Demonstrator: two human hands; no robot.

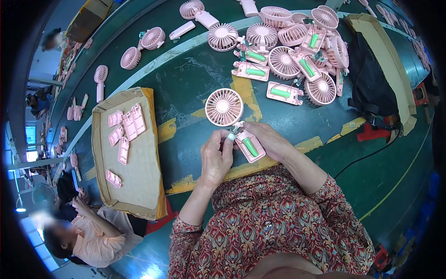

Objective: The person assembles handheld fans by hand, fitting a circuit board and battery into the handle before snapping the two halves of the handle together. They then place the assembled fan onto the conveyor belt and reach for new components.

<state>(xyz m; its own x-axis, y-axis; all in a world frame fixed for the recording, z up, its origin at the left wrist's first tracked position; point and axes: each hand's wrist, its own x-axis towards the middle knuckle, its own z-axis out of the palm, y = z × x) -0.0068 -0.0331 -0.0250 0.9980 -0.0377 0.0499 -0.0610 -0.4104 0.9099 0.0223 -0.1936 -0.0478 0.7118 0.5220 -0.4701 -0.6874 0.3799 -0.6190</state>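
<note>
Between my two hands is a pink handheld fan [224, 107], its round grille pointing away from me. Its handle half [251, 148] lies open toward me and shows a green battery cell [250, 146] inside. A small green circuit board [236, 128] sits at the neck between grille and handle. My left hand [217, 156] pinches near the neck, with a pale cover on one fingertip. My right hand [267, 141] is closed along the handle's right side; some of its fingers are hidden beneath.
A cardboard tray [155, 153] at the left holds several pink handle covers [134, 122]. Many fan parts [283, 62] are piled at the far right. Beyond them, more fans [152, 38] lie along a green belt. A black bag [371, 79] lies at right; another person [93, 235] sits at lower left.
</note>
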